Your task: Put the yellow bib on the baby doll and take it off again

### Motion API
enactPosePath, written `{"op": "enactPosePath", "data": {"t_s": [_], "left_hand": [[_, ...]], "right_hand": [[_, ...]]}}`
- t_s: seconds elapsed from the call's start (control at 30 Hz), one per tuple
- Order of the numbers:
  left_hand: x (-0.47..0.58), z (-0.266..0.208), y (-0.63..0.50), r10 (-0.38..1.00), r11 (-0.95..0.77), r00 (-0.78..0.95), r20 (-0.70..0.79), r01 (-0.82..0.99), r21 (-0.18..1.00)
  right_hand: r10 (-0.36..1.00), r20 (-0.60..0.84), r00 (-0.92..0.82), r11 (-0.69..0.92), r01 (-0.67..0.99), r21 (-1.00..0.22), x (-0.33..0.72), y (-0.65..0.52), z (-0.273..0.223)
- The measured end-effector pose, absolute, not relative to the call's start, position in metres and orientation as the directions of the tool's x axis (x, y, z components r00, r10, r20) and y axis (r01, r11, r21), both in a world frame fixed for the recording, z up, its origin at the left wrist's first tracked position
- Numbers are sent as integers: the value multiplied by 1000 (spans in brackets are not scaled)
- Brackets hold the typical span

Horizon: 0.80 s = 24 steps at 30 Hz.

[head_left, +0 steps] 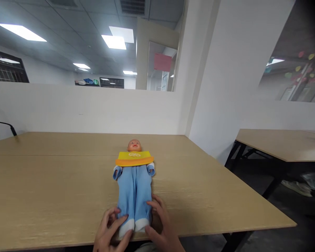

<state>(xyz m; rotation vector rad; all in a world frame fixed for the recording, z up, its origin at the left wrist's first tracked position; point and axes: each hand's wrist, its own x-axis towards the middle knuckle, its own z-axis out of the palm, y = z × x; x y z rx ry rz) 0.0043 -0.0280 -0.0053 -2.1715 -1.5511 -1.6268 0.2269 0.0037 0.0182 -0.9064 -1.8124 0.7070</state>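
Note:
A baby doll (134,145) lies on its back on the table, head away from me. Light blue trousers (135,185) with white cuffs cover its legs, and a yellow bib-like piece with an orange lower edge (134,159) lies over its chest. Blue sleeves with white show at both arms. My left hand (110,231) is at the left trouser leg near the cuff, its fingers curved and apart, the fingertips touching the cloth. On the other side, my right hand (162,225) rests against the right leg, thumb by the cuff and fingers spread.
The wooden table (68,189) meets a low white wall (107,108) with a window above it. A black cable (5,123) is at the far left. A second table (280,143) stands to the right, past a gap showing dark floor, with shoes (298,188) below.

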Motion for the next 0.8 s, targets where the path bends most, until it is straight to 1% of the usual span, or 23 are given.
{"op": "enactPosePath", "data": {"t_s": [0.07,0.13,0.17,0.23,0.27,0.33,0.37,0.4,0.43,0.5,0.6,0.8], "left_hand": [[-8,-2,-28,726,-490,-85,682,632,600],[-19,1,-21,774,-413,-223,593,533,739],[-23,4,-15,790,-367,-298,535,469,803],[-29,12,3,812,-280,-416,409,336,899],[-31,17,15,815,-247,-458,355,280,928],[-36,25,42,808,-202,-532,254,156,967],[-39,29,58,803,-191,-566,190,57,980],[-42,31,73,788,-177,-607,97,-72,982],[-45,33,89,795,-150,-607,1,-196,969],[-52,35,118,853,-97,-511,-106,-354,930],[-58,39,151,895,-23,-415,-162,-407,913],[-51,49,198,958,67,-213,-194,-490,869]], "right_hand": [[848,409,-336,465,105,-879,235,7,23],[877,321,-357,348,11,-938,243,16,27],[902,279,-330,297,4,-955,246,23,28],[955,209,-209,218,21,-976,253,42,30],[974,180,-137,184,17,-983,256,55,31],[992,113,-48,111,-40,-993,261,84,32],[997,76,-15,75,-66,-995,263,101,32],[998,52,-18,50,-91,-995,264,117,32],[999,33,-17,31,-105,-994,264,133,32],[1000,22,-13,21,-116,-993,261,162,32],[1000,8,-17,5,-146,-989,249,200,32],[994,10,-108,-23,-305,-952,213,259,41]]}}
